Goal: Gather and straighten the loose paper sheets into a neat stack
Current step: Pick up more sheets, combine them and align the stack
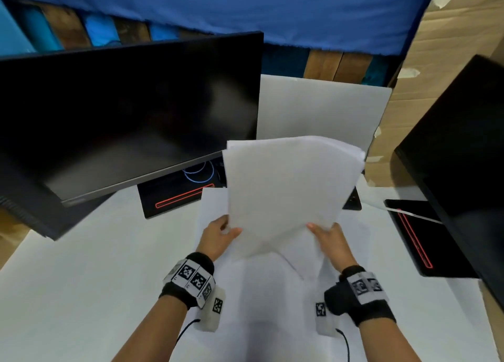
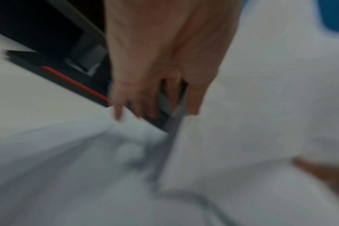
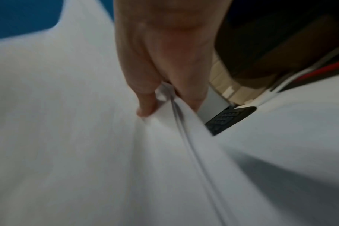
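While the big dark monitor (image 1: 128,116) fills the far left of the head view, its black stand base (image 1: 180,195) with a red line sits on the white tabletop (image 1: 81,279) just left of the paperwork. Next comes the left hand (image 1: 218,234), its grip pinching the lower left edge of the lifted paper sheets (image 1: 289,195); the blurred left wrist view shows the thumb on the near face and the fingers (image 2: 145,104) behind. That bundle is raised off the tabletop and tilted, its top fanned so that separate corners show, so it is gathered but not yet squared. Under it more loose sheets (image 1: 272,293) lie flat and overlapping at odd angles. The right hand (image 1: 331,240) pinches the bundle's lower right edge, thumb and fingers closed on several leaves in the right wrist view. Farther right, a second black stand base (image 1: 411,239) and another dark screen (image 1: 463,148) stand well apart from the sheets.

By my reckoning the job is about halfway: part collected in hand, the flat sheets left to add, then the edges to tap level.
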Motion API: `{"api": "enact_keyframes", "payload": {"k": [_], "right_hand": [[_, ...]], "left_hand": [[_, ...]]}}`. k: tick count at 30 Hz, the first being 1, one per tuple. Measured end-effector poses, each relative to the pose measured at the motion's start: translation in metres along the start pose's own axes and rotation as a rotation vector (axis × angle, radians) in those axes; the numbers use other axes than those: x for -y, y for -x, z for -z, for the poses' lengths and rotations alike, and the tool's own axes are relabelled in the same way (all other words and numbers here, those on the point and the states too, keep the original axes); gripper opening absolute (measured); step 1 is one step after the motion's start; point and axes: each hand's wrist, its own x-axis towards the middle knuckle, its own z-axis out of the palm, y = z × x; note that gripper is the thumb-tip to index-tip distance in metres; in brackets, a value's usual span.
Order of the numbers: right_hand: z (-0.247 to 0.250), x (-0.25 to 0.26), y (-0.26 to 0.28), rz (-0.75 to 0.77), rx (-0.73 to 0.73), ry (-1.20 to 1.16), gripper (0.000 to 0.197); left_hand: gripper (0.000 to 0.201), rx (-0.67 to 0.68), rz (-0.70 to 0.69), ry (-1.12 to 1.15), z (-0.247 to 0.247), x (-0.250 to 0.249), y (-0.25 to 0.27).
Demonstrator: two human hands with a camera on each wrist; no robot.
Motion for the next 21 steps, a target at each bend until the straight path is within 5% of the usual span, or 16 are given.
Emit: {"api": "enact_keyframes", "payload": {"k": [4,8,12,17,21], "right_hand": [[0.049,0.013,-0.007,0.047,-0.114,0.011,0.033],[0.074,0.009,-0.011,0.042,-0.175,0.078,0.032],[0.077,0.002,-0.006,0.015,-0.195,0.068,0.032],[0.076,0.001,-0.002,0.018,-0.199,0.029,0.032],[0.076,0.001,0.0,0.023,-0.21,0.017,0.03]], "left_hand": [[0.092,-0.158,0.381,-0.416,0.013,0.042,-0.01],[0.103,-0.202,0.402,-0.473,0.0,0.052,-0.009],[0.095,-0.143,0.427,-0.369,-0.01,0.051,-0.017],[0.053,-0.134,0.436,-0.525,-0.016,0.043,-0.015],[0.066,-0.173,0.419,-0.469,-0.023,0.042,-0.015]]}}
